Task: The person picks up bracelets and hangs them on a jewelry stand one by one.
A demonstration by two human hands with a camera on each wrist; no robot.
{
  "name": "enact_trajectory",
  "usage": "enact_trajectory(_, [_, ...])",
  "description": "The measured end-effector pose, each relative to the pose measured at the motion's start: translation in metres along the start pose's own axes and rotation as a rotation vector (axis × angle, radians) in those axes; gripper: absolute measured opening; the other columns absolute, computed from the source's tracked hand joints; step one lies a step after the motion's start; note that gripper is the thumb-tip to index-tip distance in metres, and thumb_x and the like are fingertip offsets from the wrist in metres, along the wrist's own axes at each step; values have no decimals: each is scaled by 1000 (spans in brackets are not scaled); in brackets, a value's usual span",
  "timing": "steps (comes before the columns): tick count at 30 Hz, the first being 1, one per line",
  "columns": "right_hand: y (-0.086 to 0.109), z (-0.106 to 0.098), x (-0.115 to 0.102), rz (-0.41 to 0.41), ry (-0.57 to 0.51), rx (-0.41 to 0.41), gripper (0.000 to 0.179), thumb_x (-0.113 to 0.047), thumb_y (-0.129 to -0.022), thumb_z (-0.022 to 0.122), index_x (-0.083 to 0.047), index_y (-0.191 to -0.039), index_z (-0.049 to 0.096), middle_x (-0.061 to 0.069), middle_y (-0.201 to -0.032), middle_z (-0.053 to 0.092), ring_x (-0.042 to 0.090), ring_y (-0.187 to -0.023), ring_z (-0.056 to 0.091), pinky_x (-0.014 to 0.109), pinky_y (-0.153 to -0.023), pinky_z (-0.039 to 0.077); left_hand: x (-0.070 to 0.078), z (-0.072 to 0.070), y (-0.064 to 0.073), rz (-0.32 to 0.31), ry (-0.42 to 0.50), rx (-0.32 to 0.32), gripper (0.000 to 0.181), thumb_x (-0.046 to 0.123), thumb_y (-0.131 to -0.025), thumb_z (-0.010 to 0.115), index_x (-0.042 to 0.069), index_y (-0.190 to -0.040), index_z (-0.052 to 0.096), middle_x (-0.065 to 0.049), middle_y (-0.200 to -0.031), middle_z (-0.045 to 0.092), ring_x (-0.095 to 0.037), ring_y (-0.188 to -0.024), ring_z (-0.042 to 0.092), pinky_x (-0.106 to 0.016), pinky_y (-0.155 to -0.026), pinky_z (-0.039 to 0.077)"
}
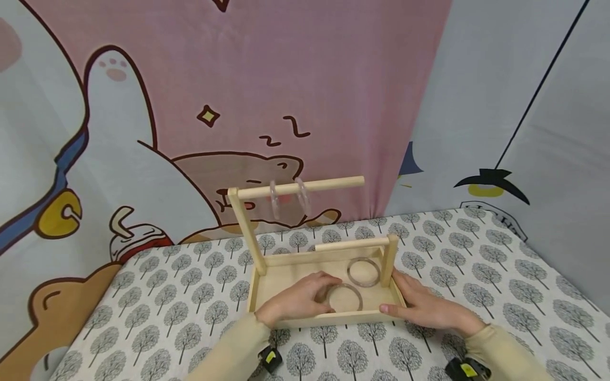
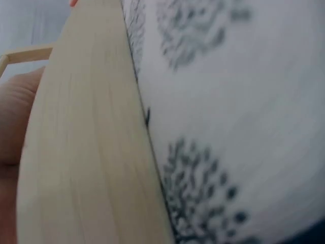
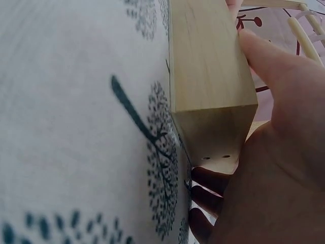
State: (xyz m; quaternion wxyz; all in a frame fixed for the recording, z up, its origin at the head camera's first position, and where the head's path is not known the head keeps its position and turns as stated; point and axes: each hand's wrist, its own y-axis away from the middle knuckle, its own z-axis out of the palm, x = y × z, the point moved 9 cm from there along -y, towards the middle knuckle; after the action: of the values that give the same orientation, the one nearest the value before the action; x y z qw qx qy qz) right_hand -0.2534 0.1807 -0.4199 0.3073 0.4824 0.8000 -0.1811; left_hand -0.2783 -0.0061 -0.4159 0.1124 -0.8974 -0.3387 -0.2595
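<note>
A wooden tray stand [image 1: 333, 319] sits in front of me, a tall post with a bar at its left and a short one at its right. My left hand [image 1: 302, 293] reaches over the front wall and pinches the left edge of a clear bangle [image 1: 360, 302]. Another bangle [image 1: 364, 259] lies in the tray, farther back and to the right. With my right hand [image 1: 424, 304] I grip the tray's front right corner [image 3: 213, 61], thumb on the front rim and fingers along the end wall. The front wall mostly hides the left hand [image 2: 18, 117] in the left wrist view.
Two pinkish clear bangles, one [image 1: 274, 200] left of the other [image 1: 303, 197], hang on the tall post's upper bar [image 1: 333, 183]. The lower bar [image 1: 350, 244] points left from the short post. A tree-print cloth [image 1: 190, 301] covers the table, and a cartoon curtain [image 1: 357, 95] hangs behind.
</note>
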Motion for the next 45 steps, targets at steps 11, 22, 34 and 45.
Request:
enact_trajectory(11, [0, -1, 2, 12, 16, 6, 92, -44, -91, 61, 3, -153, 10, 36, -149, 20, 56, -133, 21, 76, -96, 26, 3, 5, -13, 88, -133, -48, 76, 22, -77, 82, 8, -143, 47, -7, -127, 52, -17, -115, 44, -25, -100, 36])
enact_trajectory(22, [0, 0, 1, 8, 15, 9, 92, -43, -91, 62, 5, -152, 12, 36, -149, 19, 56, -133, 20, 76, -97, 25, -6, 1, -1, 21, -108, -48, 68, 21, -77, 81, 11, -139, 54, -6, -124, 49, -17, -112, 41, -27, -98, 37])
enact_trajectory(34, [-1, 0, 3, 2, 24, 13, 92, -43, -91, 61, 4, -152, 11, 36, -149, 20, 57, -132, 21, 76, -96, 26, -19, -4, 11, -8, -31, -26, 75, 15, -76, 81, 7, -142, 47, -9, -140, 42, -25, -125, 36, -37, -108, 33])
enact_trajectory(45, [0, 0, 4, 2, 23, 10, 92, -43, -91, 61, 4, -152, 11, 36, -148, 20, 57, -132, 21, 78, -94, 26, -12, -2, 6, 65, -115, -4, 69, 22, -75, 83, 11, -137, 54, -6, -136, 51, -22, -121, 41, -37, -106, 33])
